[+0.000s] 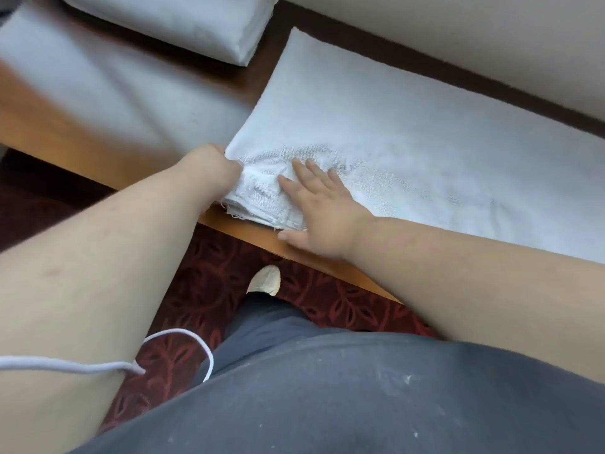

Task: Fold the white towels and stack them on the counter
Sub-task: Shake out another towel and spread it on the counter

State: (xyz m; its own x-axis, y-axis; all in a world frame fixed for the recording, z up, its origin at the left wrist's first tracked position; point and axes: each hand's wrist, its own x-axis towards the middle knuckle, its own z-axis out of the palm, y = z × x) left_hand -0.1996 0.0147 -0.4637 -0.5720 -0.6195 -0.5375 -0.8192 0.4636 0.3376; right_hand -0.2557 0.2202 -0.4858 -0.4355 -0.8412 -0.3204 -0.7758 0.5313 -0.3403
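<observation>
Head view: left hand [212,165] grips the long white terry towel's [393,149] corner, right hand [322,211] presses flat beside it; a folded white towel stack [183,24] lies beyond, folding unfinished.

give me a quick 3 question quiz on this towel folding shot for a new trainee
1. True or false: the right hand lies flat, fingers straight, on the spread towel.
2. The left hand is: A) gripping that towel's corner, B) resting on the folded stack, C) holding the white cable.
3. Fill in: the folded stack sits at the ____ side of the wooden counter.

Key: 1 true; 2 A; 3 far
</observation>
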